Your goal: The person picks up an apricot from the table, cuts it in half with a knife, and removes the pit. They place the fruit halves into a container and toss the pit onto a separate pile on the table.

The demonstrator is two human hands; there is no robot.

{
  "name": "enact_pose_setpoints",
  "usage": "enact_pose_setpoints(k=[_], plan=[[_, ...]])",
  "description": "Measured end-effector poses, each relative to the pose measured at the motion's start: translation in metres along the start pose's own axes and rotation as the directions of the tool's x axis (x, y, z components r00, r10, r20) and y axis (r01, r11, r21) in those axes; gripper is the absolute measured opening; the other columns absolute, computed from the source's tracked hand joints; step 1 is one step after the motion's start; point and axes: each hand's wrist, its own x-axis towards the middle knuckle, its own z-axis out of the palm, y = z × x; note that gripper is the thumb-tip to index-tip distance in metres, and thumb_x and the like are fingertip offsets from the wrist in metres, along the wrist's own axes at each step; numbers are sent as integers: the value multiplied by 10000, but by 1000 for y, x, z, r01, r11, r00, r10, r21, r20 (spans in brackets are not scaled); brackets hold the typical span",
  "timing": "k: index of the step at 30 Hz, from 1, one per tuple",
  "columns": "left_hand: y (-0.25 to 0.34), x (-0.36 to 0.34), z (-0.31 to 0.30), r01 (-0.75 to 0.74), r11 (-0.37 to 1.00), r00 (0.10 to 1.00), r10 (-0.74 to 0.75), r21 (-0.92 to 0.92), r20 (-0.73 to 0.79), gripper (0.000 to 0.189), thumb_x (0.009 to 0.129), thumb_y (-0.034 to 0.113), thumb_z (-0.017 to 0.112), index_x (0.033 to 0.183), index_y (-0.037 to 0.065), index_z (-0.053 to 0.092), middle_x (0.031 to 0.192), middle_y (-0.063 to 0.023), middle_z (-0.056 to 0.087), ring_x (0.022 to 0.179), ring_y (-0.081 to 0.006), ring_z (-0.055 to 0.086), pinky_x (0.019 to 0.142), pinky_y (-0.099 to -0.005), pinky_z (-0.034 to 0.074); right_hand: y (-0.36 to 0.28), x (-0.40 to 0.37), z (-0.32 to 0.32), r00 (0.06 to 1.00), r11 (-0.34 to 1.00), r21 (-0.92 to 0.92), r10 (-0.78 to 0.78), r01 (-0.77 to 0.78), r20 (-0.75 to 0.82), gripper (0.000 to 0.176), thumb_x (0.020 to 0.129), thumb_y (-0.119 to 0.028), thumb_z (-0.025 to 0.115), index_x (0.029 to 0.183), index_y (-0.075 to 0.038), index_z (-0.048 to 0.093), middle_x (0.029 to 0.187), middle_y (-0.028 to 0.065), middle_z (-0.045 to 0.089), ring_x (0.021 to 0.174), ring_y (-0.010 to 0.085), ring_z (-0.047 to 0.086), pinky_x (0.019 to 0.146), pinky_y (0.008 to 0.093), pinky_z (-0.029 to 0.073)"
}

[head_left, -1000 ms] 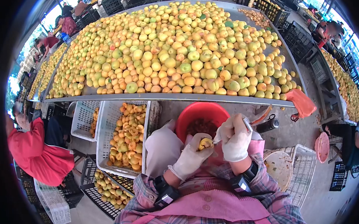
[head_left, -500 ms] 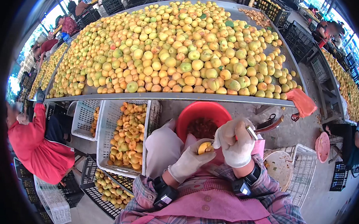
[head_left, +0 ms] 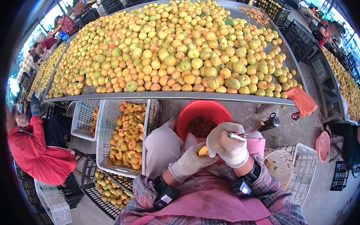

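One apricot (head_left: 203, 151) in left hand (head_left: 188, 164); right hand (head_left: 228, 145) holds knife (head_left: 238, 137) pointing right.

Left hand (head_left: 188, 163), gloved, cupped a yellow apricot (head_left: 203, 151). Right hand (head_left: 228, 144), gloved, gripped a small knife (head_left: 238, 137) right at the fruit. Red bucket (head_left: 196, 110) of pits sat just beyond the hands. White crate (head_left: 107, 127) of halved apricots stood to the left, under the fruit-covered table (head_left: 243, 98).

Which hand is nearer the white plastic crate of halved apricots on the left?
Left. The left hand, holding a yellow apricot, is right of the white plastic crate; the right hand, gripping a small metal knife, is farther right, beyond it.
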Motion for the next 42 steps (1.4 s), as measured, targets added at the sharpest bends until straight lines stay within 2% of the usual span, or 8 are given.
enact_pose_setpoints(k=[2, 5, 24, 31, 33, 36, 38, 42], plan=[[1, 0, -2, 4, 1000, 1000, -4, 14, 18, 281, 863, 152, 701, 1097, 29, 609, 956, -3, 627, 878, -88, 562, 811, -265, 467, 14, 4, 5, 996, 948, 316, 18, -45, 89, 70, 917, -31, 509, 928, -52, 575, 822, 64, 586, 701, 144, 579, 589, 245, 453], [-1, -1, -4, 49, 998, 995, -52, 29, 85, 288, 850, 136, 704, 1096, 21, 607, 942, -2, 625, 873, -89, 566, 802, -267, 469, -23, 22, 10, 986, 522, 849, 167, -83, -6, 275, 977, -150, 465, 719, -58, 446, 537, 8, 420, 399, 119, 387, 386, 250, 288], [6, -5, 2, 107, 983, 947, -145, 146, 285, 229, 779, 152, 729, 934, 48, 598, 825, 23, 578, 775, -85, 527, 727, -262, 441, -1, 17, 0, 904, 1, 948, 299, -319, 304, 462, 1020, -439, 406, 692, -119, 460, 493, -43, 269, 360, 104, 233, 373, 283, 235], [20, -13, 7, 232, 904, 968, -177, -360, 180, 351, 977, 434, 519, 1076, 99, 557, 831, 41, 522, 674, -63, 440, 596, -196, 362, -19, 17, 3, 940, 260, 956, 274, 133, -205, 367, 1038, -260, 398, 712, -92, 396, 524, -25, 284, 377, 101, 274, 384, 279, 312], [25, -14, 9, 186, 882, 982, -159, -434, 97, 398, 992, 475, 479, 1105, 99, 545, 832, 40, 514, 665, -66, 434, 586, -196, 365, -21, 14, 7, 929, 585, 785, 137, 204, -344, 273, 1002, -73, 400, 732, -67, 361, 552, -17, 314, 397, 104, 316, 399, 271, 344], [22, -12, 7, 120, 939, 992, -126, -324, 1, 424, 1008, 463, 446, 1166, 77, 521, 857, 32, 534, 703, -94, 496, 617, -200, 420, -21, 13, 15, 923, 626, 737, 71, 254, -378, 227, 947, 58, 359, 749, -52, 341, 565, -11, 327, 416, 110, 362, 412, 262, 357], [8, -10, 4, -43, 999, 996, 42, -17, -85, 492, 882, 0, 602, 1243, -29, 269, 868, -50, 570, 757, -189, 590, 712, -271, 492, -27, 11, 16, 927, 709, 667, 50, 229, -371, 245, 957, 21, 365, 725, -55, 346, 564, -6, 346, 432, 121, 414, 417, 259, 363], [-5, -4, -3, -275, 897, 957, 289, 346, 13, 395, 876, 19, 598, 1199, 10, 371, 854, -56, 569, 746, -189, 585, 683, -282, 490, -5, 3, 16, 996, 585, 810, 48, 36, -79, 246, 972, -77, 414, 734, -63, 475, 665, 14, 492, 581, 129, 536, 534, 258, 453]])
